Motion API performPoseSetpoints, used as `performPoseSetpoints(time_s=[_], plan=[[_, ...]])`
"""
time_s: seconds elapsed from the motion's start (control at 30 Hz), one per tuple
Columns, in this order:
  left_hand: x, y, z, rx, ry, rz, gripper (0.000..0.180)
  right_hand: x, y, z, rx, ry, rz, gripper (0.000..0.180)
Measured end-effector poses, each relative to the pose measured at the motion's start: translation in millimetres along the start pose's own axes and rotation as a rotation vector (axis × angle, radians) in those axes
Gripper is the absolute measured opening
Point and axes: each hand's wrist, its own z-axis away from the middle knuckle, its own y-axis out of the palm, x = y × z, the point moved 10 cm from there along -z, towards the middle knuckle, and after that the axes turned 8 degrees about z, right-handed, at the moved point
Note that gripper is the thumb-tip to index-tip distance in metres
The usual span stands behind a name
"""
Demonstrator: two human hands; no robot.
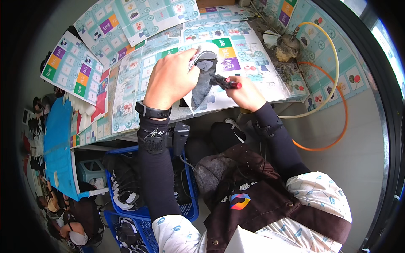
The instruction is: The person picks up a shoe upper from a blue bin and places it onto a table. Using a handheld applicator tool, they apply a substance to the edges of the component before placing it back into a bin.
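My left hand is closed on a shoe upper, its thumb and fingers gripping the white knit edge. The upper's dark grey inner side is turned toward me, and it tapers to a point near the table's front edge. In my right hand is a small brush with a red handle and dark bristles. Its bristles are at the upper's right side, touching it or very close. Fingers of the right hand wrap round the handle, partly hidden behind it.
Printed sheets cover the worktable. A crusted pot stands at the back right, near yellow and orange hoses. Blue crates with dark shoe parts stand below left. Beyond a blue-topped table, other people sit.
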Motion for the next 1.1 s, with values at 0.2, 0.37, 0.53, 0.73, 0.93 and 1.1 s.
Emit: performPoseSetpoints(time_s=[0.2, 0.37, 0.53, 0.73, 0.93, 1.1], plan=[[4, -4, 4, 0.021, -0.028, -0.006, 0.039, 4, 11, -8, 0.093, -0.032, 0.013, 0.025], [4, -6, 6, -0.008, -0.009, 0.002, 0.041, 1, 12, -15, 0.046, -0.011, 0.030, 0.021], [5, -6, 7, -0.007, -0.015, 0.004, 0.042, 13, 13, -17, 0.051, -0.024, 0.049, 0.026], [7, -7, 7, 0.007, -0.023, -0.011, 0.042, 20, 21, -18, 0.138, -0.027, 0.023, 0.025], [7, -9, 8, -0.017, -0.005, -0.002, 0.040, 20, 25, -23, 0.106, -0.098, 0.033, 0.019], [10, -9, 7, 0.006, -0.026, 0.000, 0.039, 24, 30, -20, 0.136, -0.088, -0.004, 0.022]])
